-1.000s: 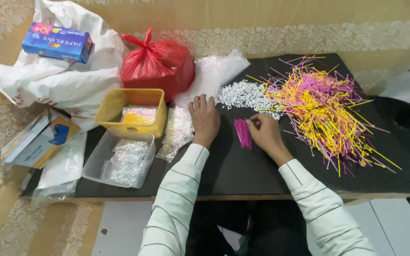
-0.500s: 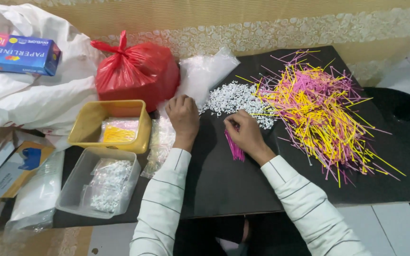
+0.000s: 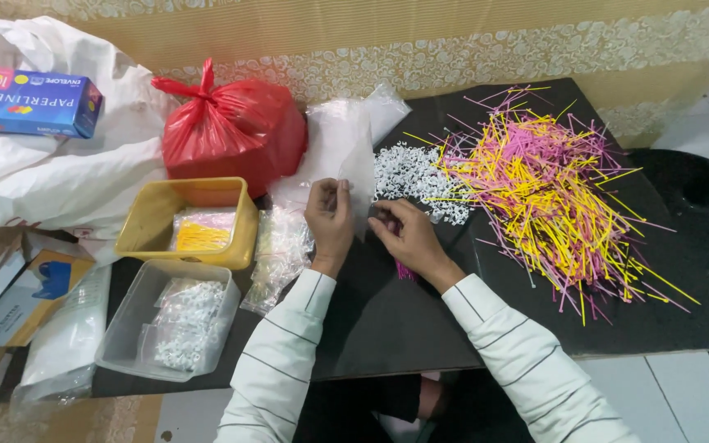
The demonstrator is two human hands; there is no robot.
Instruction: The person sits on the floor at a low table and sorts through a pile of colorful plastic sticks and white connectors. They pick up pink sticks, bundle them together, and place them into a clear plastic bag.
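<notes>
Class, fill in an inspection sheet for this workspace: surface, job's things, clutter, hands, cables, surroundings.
Surface: black tabletop, mostly covered.
Job's things: clear plastic bag pinched by both hands; pink sticks under the right wrist.
Clutter: pile of pink and yellow sticks; heap of small white pieces; yellow tray; clear tub; red bag; blue box.
Hands: left hand and right hand both on the bag.
Cables: nothing seen.
Surroundings: patterned beige cloth behind; white floor tiles at right.
</notes>
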